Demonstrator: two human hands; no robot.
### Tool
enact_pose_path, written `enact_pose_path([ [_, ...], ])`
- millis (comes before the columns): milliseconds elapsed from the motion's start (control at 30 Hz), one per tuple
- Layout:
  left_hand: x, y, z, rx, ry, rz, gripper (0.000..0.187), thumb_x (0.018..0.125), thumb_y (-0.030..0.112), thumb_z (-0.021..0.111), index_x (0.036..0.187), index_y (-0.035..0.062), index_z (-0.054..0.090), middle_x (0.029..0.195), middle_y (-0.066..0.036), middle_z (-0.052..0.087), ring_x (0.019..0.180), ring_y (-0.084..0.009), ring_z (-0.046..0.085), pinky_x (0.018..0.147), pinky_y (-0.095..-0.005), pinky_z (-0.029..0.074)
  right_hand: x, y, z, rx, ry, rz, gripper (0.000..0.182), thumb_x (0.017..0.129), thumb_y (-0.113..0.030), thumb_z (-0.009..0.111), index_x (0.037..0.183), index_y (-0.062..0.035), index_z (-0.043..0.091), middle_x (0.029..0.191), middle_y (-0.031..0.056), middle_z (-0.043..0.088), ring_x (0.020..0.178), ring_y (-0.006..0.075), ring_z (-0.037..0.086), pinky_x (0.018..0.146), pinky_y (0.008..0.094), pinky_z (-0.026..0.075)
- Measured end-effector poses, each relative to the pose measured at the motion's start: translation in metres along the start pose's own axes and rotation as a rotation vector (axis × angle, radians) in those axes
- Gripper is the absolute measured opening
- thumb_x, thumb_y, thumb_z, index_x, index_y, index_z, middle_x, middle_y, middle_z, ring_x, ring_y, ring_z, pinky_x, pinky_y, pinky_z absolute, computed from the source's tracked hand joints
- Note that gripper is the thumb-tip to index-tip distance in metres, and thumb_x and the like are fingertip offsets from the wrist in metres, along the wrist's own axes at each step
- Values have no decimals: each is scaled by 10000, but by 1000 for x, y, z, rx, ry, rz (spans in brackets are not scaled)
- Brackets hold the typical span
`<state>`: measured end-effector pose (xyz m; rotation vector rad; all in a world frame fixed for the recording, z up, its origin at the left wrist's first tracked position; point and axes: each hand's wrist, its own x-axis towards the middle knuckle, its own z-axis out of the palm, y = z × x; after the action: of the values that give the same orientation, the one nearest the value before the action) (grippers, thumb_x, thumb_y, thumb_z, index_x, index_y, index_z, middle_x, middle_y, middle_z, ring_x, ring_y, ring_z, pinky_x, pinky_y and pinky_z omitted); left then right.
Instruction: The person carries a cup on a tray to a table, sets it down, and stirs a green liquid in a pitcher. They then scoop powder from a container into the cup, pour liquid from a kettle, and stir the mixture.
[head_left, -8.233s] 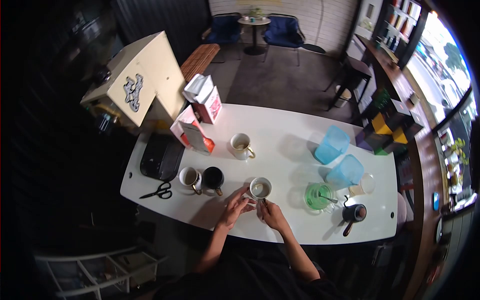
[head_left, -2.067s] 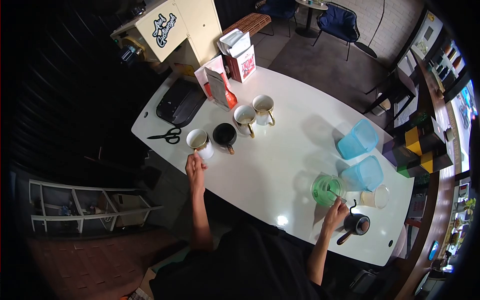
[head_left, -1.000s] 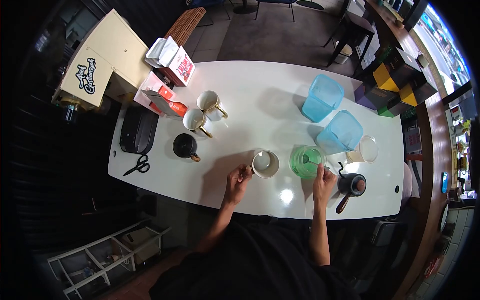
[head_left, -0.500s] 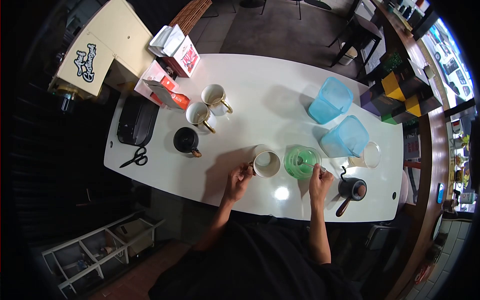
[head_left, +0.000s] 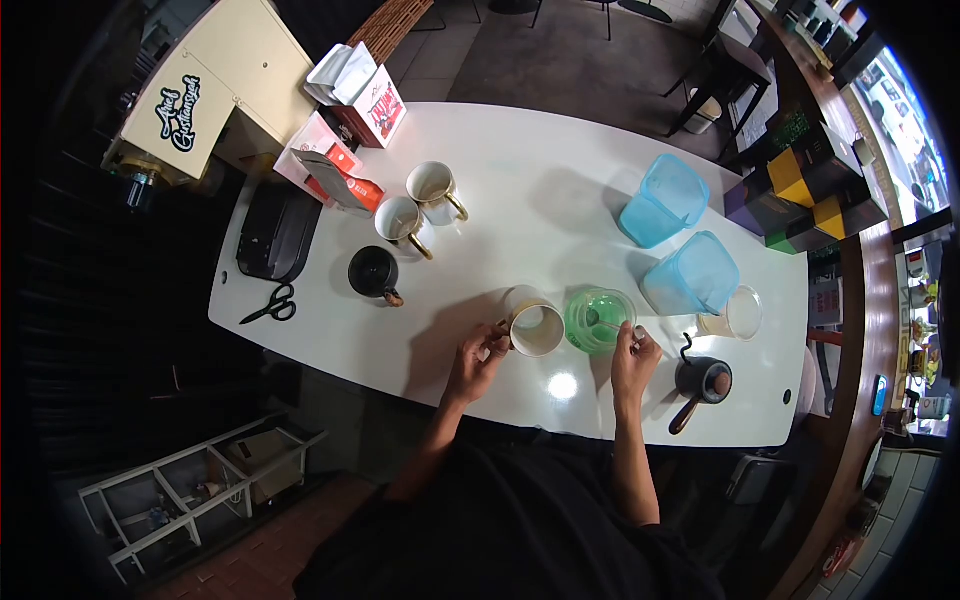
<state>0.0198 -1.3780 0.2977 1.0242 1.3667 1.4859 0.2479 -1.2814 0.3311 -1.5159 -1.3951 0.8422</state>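
Observation:
My left hand [head_left: 478, 362] is closed on the handle of a white mug [head_left: 537, 330], which leans so that its mouth faces me. Just right of the mug stands a clear glass vessel [head_left: 600, 338] with green liquid in it. Between the fingers of my right hand [head_left: 635, 362] is the handle of a spoon [head_left: 610, 325]; its bowl end dips into the vessel. A dark gooseneck kettle [head_left: 704, 380] with a wooden handle stands to the right of that hand.
Two white mugs [head_left: 398, 222] with gold handles and a black cup [head_left: 373, 273] stand at the left. Scissors [head_left: 271, 305] lie by a black device [head_left: 275, 235]. Two blue containers [head_left: 690, 273] and a clear cup [head_left: 742, 313] stand at the right. Coffee bags [head_left: 335, 178] are behind.
The spoon and my right hand have shifted slightly left within the glass vessel. My left hand still holds the mug, which is tipped a little more toward the vessel.

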Motion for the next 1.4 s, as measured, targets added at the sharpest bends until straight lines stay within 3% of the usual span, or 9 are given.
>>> enact_pose_path([
  [200,6,8,0,-24,-15,2,261,1026,276,634,924,37,645,810,27,581,728,-36,480,674,-218,407,-2,-6,1,6,65,6,430,954,-197,654,627,43,511,540,16,421,558,93,365,509,326,288],
  [300,10,4,-6,70,-12,-42,316,1042,328,600,880,58,626,784,61,559,676,-10,404,619,-200,337,-2,-6,1,14,75,14,434,943,-216,674,634,52,529,535,37,444,556,104,376,513,336,301],
  [367,12,5,-6,-25,18,-123,363,1053,370,570,848,72,607,761,81,546,641,-2,358,580,-203,292,-3,-3,1,17,88,19,439,937,-225,684,636,55,531,532,48,454,554,111,380,517,341,310],
  [967,15,17,2,-64,87,-136,343,1051,372,568,858,89,553,770,66,525,587,2,363,499,-200,275,-5,-5,3,18,61,95,400,944,-241,665,715,85,619,569,104,545,571,132,460,546,348,383],
  [1267,21,10,-7,-4,119,-138,374,1060,412,533,857,99,545,766,49,529,607,-7,388,497,-202,284,-5,-17,-5,19,-6,145,520,893,-338,753,655,39,484,588,100,509,597,175,464,579,366,397],
  [1333,22,23,-3,49,180,-113,343,1060,405,536,913,97,564,799,43,563,626,-4,406,486,-196,277,-5,-16,-6,-87,128,-114,484,868,-358,784,749,10,493,641,47,464,624,165,415,594,343,373],
  [1367,22,24,-2,45,183,-89,287,1057,373,555,1007,91,575,831,39,588,637,-4,419,482,-186,281,-4,-14,-9,-109,129,-156,465,825,-341,814,847,-4,495,747,66,470,697,206,449,652,352,397],
  [1400,22,26,1,45,173,-88,287,1057,373,555,1007,91,575,831,39,588,637,-4,419,482,-186,281,-3,-17,-14,-110,139,-153,465,825,-341,814,847,-4,495,747,66,470,697,206,449,652,352,397],
])
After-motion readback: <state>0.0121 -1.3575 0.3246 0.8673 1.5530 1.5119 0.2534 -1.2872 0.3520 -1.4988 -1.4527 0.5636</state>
